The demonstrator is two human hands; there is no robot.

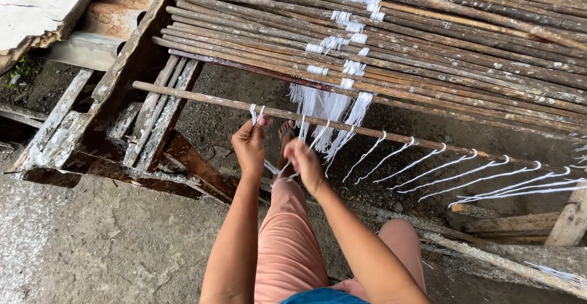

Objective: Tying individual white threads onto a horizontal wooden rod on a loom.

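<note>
A: Start with the big piece. What carries it all?

B: A rough wooden frame [116,96] standing on the concrete floor [110,243], with a bed of long weathered poles [465,41] laid across its top. One single pole [202,98] runs alone along the near edge of that bed, and the white string [275,169] is tied to it.

A: How will that string handle, do you think?

B: Light and limp, I judge. It is thin, soft and hangs slack, so it gives no resistance and tangles easily. A pinch close to the knot, right under the near pole, looks like the best place to hold it. The pole itself seems stiff and fixed.

A: And the hands?

B: Both arms reach forward and down from the body. The left hand [249,146] is raised to the near pole, its grip closed on a short loop of string there, knuckles up. The right hand [306,164] sits just beside it, slightly lower, fingers pinched together on the same strand running between them.

A: Anything else nearby?

B: More tied strings [465,171] trail off toward the right end of the pole, and a white bundle [327,105] hangs from the bed just behind the hands.
</note>
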